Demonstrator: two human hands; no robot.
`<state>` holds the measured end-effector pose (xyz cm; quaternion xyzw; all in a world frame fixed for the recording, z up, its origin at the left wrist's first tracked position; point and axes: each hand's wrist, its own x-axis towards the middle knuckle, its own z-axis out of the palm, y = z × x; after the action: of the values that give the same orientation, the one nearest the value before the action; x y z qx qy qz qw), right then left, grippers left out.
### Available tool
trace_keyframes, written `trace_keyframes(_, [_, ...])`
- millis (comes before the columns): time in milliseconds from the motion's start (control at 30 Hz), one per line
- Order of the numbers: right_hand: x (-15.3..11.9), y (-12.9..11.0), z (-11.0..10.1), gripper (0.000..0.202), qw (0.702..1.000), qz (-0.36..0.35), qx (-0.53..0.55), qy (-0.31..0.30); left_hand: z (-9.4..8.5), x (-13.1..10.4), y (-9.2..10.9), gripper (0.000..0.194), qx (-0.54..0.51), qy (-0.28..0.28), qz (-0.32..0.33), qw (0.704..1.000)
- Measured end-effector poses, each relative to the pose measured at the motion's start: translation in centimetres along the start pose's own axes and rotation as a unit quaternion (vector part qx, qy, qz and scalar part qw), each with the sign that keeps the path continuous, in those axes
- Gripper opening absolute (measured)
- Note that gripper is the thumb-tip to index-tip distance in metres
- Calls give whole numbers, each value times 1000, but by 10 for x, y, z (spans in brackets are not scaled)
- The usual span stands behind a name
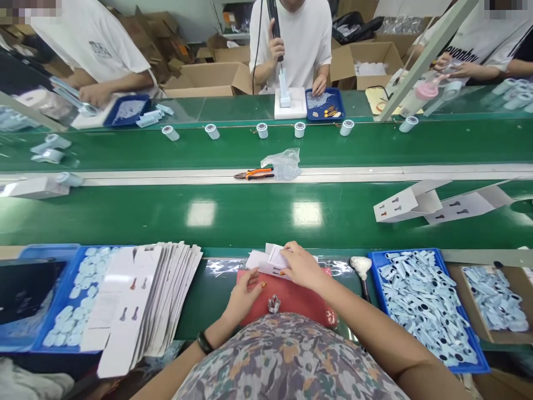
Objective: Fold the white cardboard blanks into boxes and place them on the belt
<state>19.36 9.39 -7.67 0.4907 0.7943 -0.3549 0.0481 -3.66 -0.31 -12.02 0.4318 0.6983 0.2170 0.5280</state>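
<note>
A white cardboard box (pixel 260 260), partly folded with flaps up, lies on a red pad (pixel 287 300) in front of me. My right hand (pixel 302 266) grips it from the right, its fingers bent over the top and side. At the near left corner of the box is my left hand (pixel 244 294); its fingertips meet the edge, while the thumb stands apart over the pad. Left of me leans a stack of flat white box blanks (pixel 141 300) printed with small pictures.
A blue tray of light-blue parts (pixel 425 300) stands right, beside a white-headed mallet (pixel 361 269). Another blue tray (pixel 62 311) is left. Pliers (pixel 254 174) lie on the centre strip. Opened boxes (pixel 408 203) and several small motors (pixel 262 130) sit on green belts. Co-workers sit opposite.
</note>
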Motion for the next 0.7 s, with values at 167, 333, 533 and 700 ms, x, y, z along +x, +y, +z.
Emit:
trace_keyframes(167, [-1,-8,7,82,997,62,-40,-15,22,-2,-5,54,-5,-47,0,999])
trace_keyframes(333, [5,0,-21,67,994,89,-30,61,16,8,9,64,-40,-47,17,998])
trace_keyframes(533, [-8,114,-71,68,842,202,182,466,-6,22,13,69,-7,-49,-4,999])
trace_keyframes(700, [10,184,-52,71,747,285,297,522,-21,22,7,72,21,-16,10,1000])
